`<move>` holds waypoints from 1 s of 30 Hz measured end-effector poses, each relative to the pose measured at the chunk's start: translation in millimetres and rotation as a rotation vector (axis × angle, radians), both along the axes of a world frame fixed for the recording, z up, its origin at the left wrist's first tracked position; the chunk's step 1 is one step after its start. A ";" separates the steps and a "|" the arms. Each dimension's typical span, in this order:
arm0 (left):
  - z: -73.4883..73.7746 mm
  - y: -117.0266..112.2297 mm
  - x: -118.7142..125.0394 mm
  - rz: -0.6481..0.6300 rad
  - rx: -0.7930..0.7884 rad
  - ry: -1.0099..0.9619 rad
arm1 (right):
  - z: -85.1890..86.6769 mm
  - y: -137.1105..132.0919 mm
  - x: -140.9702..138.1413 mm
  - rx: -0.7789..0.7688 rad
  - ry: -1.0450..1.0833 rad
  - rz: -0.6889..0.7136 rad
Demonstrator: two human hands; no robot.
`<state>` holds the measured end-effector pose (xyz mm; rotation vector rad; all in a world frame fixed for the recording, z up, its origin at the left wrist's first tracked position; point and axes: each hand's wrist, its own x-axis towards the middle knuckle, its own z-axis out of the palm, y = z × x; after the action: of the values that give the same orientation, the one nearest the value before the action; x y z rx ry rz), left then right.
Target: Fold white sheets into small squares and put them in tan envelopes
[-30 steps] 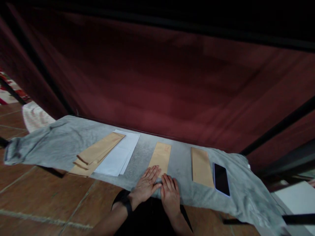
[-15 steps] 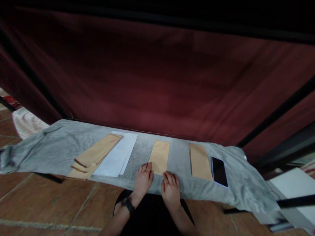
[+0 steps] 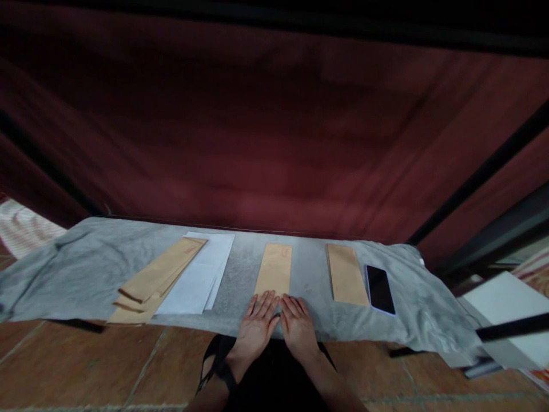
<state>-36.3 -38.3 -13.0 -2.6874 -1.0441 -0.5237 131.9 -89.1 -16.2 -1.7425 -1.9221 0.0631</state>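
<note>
The left hand (image 3: 256, 324) and right hand (image 3: 298, 328) rest flat, holding nothing, at the near end of the envelope (image 3: 274, 268), which seems light, thin, floppy, best pinched at an edge.

Dim for me: weak light on the grey cloth (image 3: 86, 269), my left hand (image 3: 256, 325) slightly soft, curtain (image 3: 274, 143) blurred, edges bowed.

Matt brown paper envelope (image 3: 273, 269) on soft grey cloth (image 3: 86, 269); glossy black phone (image 3: 380, 289); smooth white paper sheets (image 3: 197, 280).
</note>
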 end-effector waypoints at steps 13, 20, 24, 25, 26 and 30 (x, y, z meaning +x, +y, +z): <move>2.2 -1.1 2.0 -0.006 0.050 0.017 | 7.8 96.1 17.8 -0.208 -0.107 0.040; -2.9 3.0 1.0 -0.006 0.110 0.022 | 3.6 142.0 31.9 -0.254 -0.134 -0.086; -4.1 2.9 0.7 -0.009 0.097 0.014 | -0.4 147.2 31.6 -0.237 -0.132 -0.118; -3.7 2.5 0.7 -0.009 0.087 0.015 | -1.6 145.3 31.8 -0.219 -0.131 -0.110; -3.0 2.1 0.8 -0.009 0.077 0.015 | -2.7 142.2 32.3 -0.199 -0.132 -0.097; 1.2 0.1 1.6 -0.005 0.046 -0.010 | -4.8 120.4 35.0 -0.143 -0.146 -0.033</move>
<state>-34.7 -38.2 -11.8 -2.6505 -1.0158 -0.5555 166.9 31.4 -21.0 -1.9190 -2.0356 0.0643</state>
